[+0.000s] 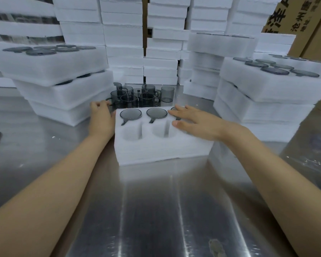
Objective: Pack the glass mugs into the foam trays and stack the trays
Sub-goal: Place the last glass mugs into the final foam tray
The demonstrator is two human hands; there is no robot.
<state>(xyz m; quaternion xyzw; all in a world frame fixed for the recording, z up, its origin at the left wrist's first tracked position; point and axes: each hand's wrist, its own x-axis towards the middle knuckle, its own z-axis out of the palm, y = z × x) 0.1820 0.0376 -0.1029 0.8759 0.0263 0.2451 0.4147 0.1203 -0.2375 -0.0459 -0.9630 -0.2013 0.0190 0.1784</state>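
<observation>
Between the two hands sits the foam tray (pixel 161 151), on a steel table (pixel 156 210). In the row farthest from the wrists it already holds three glass mugs (pixel 130 114). Two show as grey discs with their handles in the slots, and the third is mostly hidden under the right fingertips. In the row nearest the wrists two empty pockets (pixel 132 133) show between the hands; whatever lies beside them is covered by the right palm.

The right hand (pixel 195 121) lies flat on top of the tray, fingers straight and spread, holding nothing. The left hand (pixel 100 117) is at the tray's far corner on its own side, fingers curled toward the handle of the nearest mug (pixel 116 99). Whether they have closed on it I cannot tell, as the fingertips are blurred. The loose mugs (pixel 141 95) stand in a cluster just beyond the fingertips of both hands.

Outward of the left hand rises a stack of filled trays (pixel 54 71), with another stack (pixel 267 84) outward of the right hand.

Filling looks to be the step in hand, with the tray about half done. The next move calls for a firm hold on that mug. It must then be turned to match those already packed, with its handle lined up with the slot, and lowered into the pocket by the left wrist while the right hand steadies the foam
</observation>
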